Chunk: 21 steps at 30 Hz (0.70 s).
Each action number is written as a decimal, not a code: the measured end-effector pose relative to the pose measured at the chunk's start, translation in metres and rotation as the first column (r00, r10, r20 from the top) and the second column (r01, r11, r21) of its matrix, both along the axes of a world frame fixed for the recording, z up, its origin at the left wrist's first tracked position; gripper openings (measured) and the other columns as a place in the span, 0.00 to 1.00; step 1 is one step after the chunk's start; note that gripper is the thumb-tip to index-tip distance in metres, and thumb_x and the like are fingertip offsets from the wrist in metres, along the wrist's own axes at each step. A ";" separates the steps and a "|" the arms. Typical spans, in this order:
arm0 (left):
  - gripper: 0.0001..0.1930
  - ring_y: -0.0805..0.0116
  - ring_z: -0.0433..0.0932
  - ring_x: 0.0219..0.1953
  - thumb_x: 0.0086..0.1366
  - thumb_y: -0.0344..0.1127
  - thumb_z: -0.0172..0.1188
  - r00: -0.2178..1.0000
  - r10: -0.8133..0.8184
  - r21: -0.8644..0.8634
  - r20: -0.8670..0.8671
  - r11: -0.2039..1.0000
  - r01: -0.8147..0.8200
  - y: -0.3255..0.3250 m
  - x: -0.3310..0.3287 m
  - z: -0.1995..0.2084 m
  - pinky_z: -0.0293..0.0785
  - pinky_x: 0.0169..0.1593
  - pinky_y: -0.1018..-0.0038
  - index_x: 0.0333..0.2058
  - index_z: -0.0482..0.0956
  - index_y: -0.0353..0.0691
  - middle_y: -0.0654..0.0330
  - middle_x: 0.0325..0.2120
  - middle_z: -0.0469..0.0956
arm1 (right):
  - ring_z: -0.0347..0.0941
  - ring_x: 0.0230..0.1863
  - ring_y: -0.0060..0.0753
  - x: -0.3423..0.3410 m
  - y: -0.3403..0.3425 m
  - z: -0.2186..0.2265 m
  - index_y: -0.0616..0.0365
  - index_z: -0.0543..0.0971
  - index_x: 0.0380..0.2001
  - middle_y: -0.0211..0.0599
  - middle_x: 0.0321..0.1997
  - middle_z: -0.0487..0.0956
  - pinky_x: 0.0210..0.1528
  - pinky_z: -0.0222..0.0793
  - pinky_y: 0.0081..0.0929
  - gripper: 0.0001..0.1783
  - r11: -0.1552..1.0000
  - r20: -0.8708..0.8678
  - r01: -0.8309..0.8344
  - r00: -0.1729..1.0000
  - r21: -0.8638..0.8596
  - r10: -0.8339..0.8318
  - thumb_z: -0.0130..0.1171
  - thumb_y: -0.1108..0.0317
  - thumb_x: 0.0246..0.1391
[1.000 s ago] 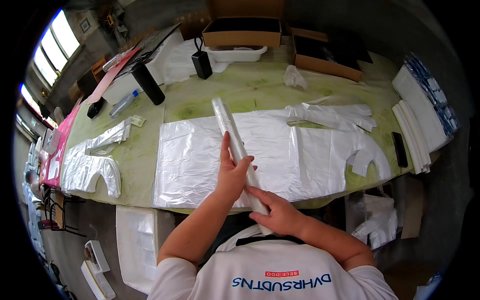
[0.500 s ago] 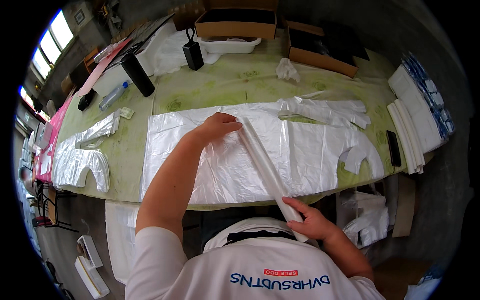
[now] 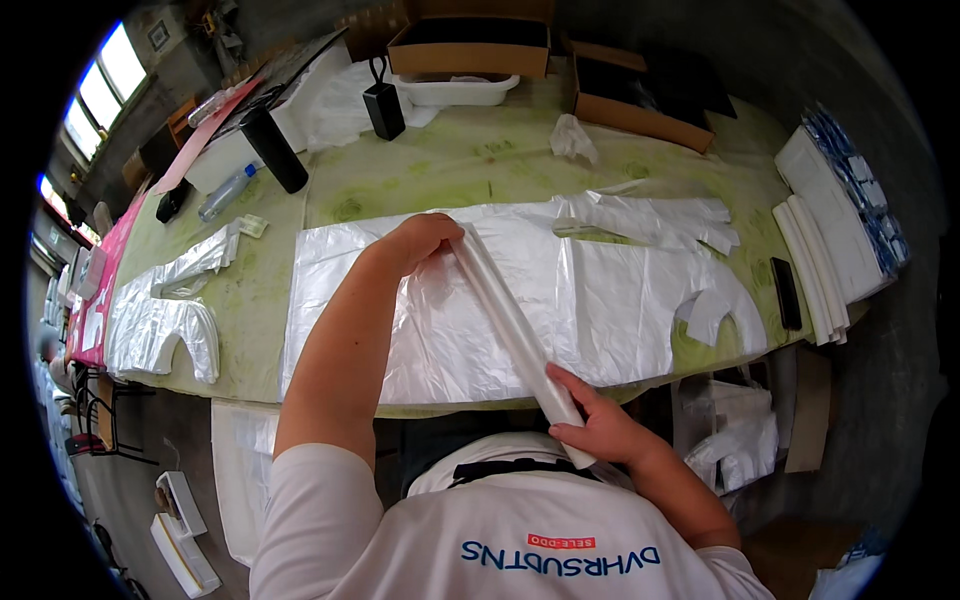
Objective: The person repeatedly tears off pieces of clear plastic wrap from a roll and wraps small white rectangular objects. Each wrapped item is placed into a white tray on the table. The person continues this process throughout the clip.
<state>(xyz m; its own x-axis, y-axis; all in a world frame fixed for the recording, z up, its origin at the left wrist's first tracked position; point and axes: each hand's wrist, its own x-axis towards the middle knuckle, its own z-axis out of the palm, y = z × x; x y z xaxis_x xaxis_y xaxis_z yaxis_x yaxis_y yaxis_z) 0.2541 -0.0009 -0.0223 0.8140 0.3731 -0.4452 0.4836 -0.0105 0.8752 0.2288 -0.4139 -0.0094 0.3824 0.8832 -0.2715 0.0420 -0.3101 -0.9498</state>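
Note:
A long narrow roll of clear plastic film (image 3: 512, 332) slants over the table edge toward my waist. Its far end is in the closed fingers of my left hand (image 3: 428, 240). Lower down, my right hand (image 3: 603, 425) grips the near end between thumb and fingers. Beneath the roll, a flat stack of thin translucent plastic aprons (image 3: 350, 300) spreads across the table, with a curved cut-out and strips at its right side. My left fingertips are partly hidden behind the hand.
A green floral cloth covers the table (image 3: 430, 175). Another plastic apron (image 3: 185, 320) lies left. Behind stand a black tumbler (image 3: 273, 150), a clear bottle (image 3: 228, 192), a black box with a loop (image 3: 384, 112) and cardboard boxes (image 3: 640, 115). White rolls (image 3: 815, 270) and a phone (image 3: 786, 294) lie right.
Both hands have shifted slightly left with the plastic roll, and its far end sits a little farther from me. The aprons on the table stay where they were.

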 end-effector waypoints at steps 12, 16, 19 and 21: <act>0.16 0.69 0.75 0.28 0.63 0.40 0.61 0.997 0.021 0.263 -0.074 0.965 -0.001 -0.026 -0.009 0.009 0.74 0.34 0.69 0.46 0.82 0.39 0.61 0.30 0.78 | 0.82 0.47 0.39 -0.020 -0.152 0.003 0.49 0.64 0.71 0.44 0.49 0.84 0.54 0.76 0.34 0.47 0.860 0.023 -0.013 0.999 -0.510 0.028 0.74 0.60 0.49; 0.15 0.62 0.79 0.33 0.64 0.40 0.59 0.993 -0.062 0.460 -0.105 0.882 0.103 -0.024 -0.003 0.003 0.77 0.39 0.65 0.46 0.81 0.39 0.57 0.32 0.80 | 0.80 0.49 0.31 -0.039 -0.231 -0.006 0.52 0.75 0.61 0.38 0.49 0.84 0.54 0.76 0.31 0.36 0.808 0.029 0.046 0.999 -0.588 -0.036 0.75 0.64 0.47; 0.15 0.53 0.80 0.43 0.65 0.41 0.59 0.981 -0.164 0.752 -0.108 0.632 0.189 -0.012 0.000 -0.012 0.76 0.49 0.60 0.46 0.80 0.40 0.53 0.41 0.80 | 0.79 0.48 0.27 -0.048 -0.279 -0.034 0.53 0.77 0.57 0.34 0.47 0.83 0.52 0.76 0.29 0.33 0.794 0.049 0.146 0.988 -0.590 -0.145 0.76 0.68 0.45; 0.17 0.49 0.77 0.51 0.65 0.42 0.59 0.985 -0.166 0.852 -0.040 0.510 0.121 -0.010 -0.002 -0.014 0.72 0.57 0.58 0.49 0.79 0.41 0.51 0.48 0.79 | 0.78 0.48 0.27 -0.050 -0.290 -0.038 0.54 0.77 0.56 0.35 0.46 0.82 0.52 0.76 0.30 0.33 0.779 0.108 0.175 0.985 -0.603 -0.137 0.76 0.71 0.44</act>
<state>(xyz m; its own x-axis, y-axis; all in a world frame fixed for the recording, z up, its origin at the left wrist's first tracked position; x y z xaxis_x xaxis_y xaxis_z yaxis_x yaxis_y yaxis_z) 0.2521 -0.0106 -0.0361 0.9008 0.4311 0.0523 0.3695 -0.8242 0.4291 0.1789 -0.7039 -0.0471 0.5312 0.4690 -0.7056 -0.0118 -0.8286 -0.5596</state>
